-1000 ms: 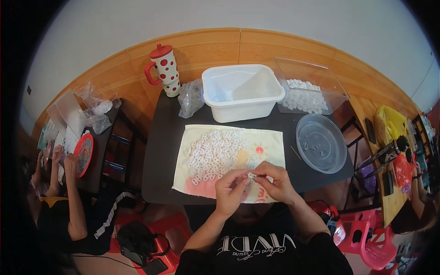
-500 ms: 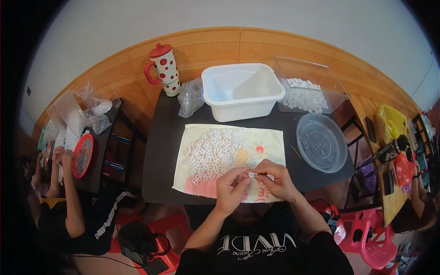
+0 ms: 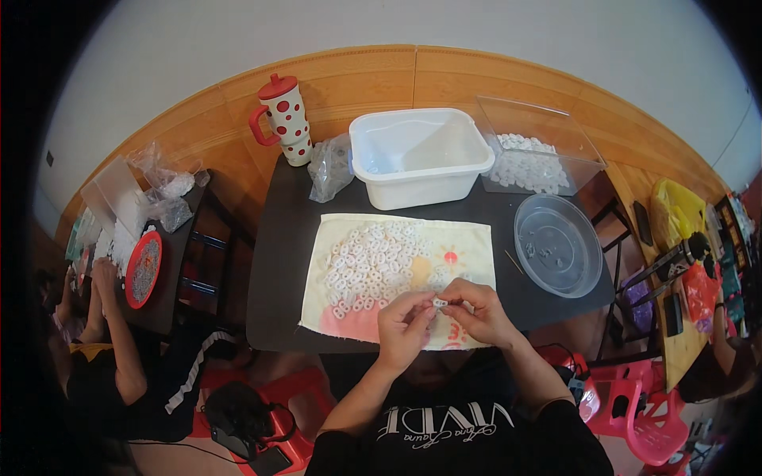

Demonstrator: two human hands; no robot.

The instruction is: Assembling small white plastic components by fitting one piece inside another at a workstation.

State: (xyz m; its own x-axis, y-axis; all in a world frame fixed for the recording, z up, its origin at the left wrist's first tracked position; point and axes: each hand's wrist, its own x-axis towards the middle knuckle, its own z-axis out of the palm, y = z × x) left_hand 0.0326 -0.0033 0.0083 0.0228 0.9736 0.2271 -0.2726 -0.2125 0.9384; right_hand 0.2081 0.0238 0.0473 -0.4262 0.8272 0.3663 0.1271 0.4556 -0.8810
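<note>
Small white two-holed loop piece (image 3: 440, 303) is up at the fingertips, over the near right part of the cream towel (image 3: 468, 238), in the gap between the two hands. Left hand (image 3: 406, 327): thumb and index pinching the piece from its left side. Right hand (image 3: 479, 314): thumb and index pinching from its right side, other fingers curled in. Fingertips of both nearly meet, so neither hand is clearly nearer. Long axis seems to run roughly left-right, from one hand to the other; fingers cover part of it, exact tilt can't be told

Key relation: pile of loose white loop pieces (image 3: 373, 266) lies forward and left of the held piece, spread on the towel's left half, its near edge just beyond the left hand; left hand is the nearer one to it. Forward and right, well apart from the pinch, is the round clear plastic tray (image 3: 567, 275) with a few small clear bits in it; right hand nearer there. Thin stick (image 3: 514, 262) on the dark surface (image 3: 278, 262) between towel and tray

White rectangular tub (image 3: 421, 193) almost straight ahead past the towel, clear bin (image 3: 583, 155) with white pieces to its right, crumpled clear bag (image 3: 329, 168) and spotted tumbler (image 3: 284, 119) to its left
</note>
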